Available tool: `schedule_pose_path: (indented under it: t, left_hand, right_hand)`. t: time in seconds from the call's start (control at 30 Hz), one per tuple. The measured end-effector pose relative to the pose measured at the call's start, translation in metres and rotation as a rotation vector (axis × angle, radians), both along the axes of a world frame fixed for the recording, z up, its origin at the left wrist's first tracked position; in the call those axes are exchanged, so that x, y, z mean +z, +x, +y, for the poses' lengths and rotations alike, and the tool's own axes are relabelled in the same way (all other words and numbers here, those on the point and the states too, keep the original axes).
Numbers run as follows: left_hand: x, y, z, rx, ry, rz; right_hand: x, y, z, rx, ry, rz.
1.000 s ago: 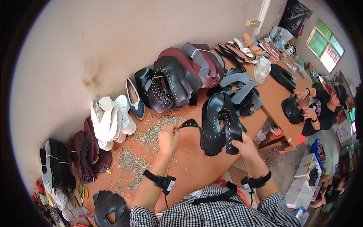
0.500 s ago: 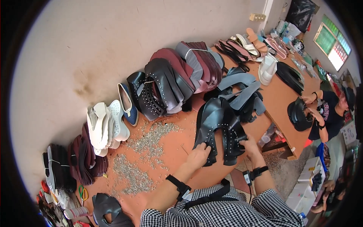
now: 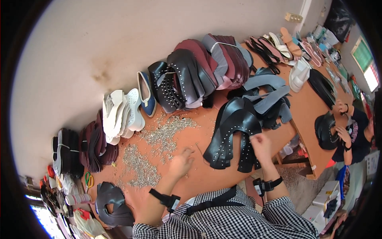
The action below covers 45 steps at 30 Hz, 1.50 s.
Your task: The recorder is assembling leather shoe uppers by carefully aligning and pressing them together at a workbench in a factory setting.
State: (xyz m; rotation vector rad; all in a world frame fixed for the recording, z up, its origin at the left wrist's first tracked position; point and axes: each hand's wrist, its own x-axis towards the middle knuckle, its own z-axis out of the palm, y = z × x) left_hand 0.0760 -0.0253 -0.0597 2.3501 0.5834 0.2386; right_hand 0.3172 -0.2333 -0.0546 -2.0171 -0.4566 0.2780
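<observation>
A stack of black studded shoe uppers (image 3: 234,119) lies before me on the orange-brown table, its curved legs toward my body. My right hand (image 3: 261,148) is at the stack's right edge, fingers curled and pinched together; whatever sits between the fingertips is too small to tell. Left of the stack, apart from it, my left hand (image 3: 182,162) hovers over the tabletop with its fingers apart and nothing in them. Beside that hand, loose silvery studs (image 3: 139,169) are spread across the table in two patches.
Bundled black and maroon uppers (image 3: 187,73), a blue flat shoe (image 3: 148,95) and white soles (image 3: 119,115) line the wall. Grey-black pieces (image 3: 264,97) lie behind the stack. Another black upper (image 3: 113,205) and scissors (image 3: 88,181) are at left. A co-worker (image 3: 354,135) handles black uppers at right.
My left hand has let go of the stack and moved left toward the studs. My right hand has risen slightly along the stack's right edge. The whole view has shifted.
</observation>
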Motion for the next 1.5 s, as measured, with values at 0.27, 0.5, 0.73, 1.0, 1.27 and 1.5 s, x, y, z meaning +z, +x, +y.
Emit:
schedule_pose_path:
  t: [0.27, 0.5, 0.73, 1.0, 1.27, 1.5]
  left_hand:
    - [0.019, -0.158, 0.012, 0.828, -0.153, -0.094]
    - [0.016, -0.271, -0.011, 1.194, -0.079, -0.066]
    - [-0.001, -0.401, -0.027, 1.524, 0.143, 0.26]
    - [-0.005, -0.509, -0.013, 2.012, 0.029, 0.268]
    - [0.011, -0.516, 0.009, 1.826, -0.025, 0.563]
    - [-0.006, -0.525, 0.012, 1.757, 0.212, 0.428]
  right_hand:
    - [-0.089, 0.038, 0.057, 0.074, 0.703, 1.228]
    - [-0.12, 0.165, 0.077, -0.269, 0.713, 1.338]
    - [-0.069, 0.085, 0.087, -0.395, 0.738, 1.349]
    - [-0.052, 0.019, 0.063, -0.243, 0.731, 1.38]
    - [0.091, -0.114, 0.155, 0.47, 0.553, 1.109]
    - [0.077, -0.214, 0.175, 0.654, 0.12, 1.118]
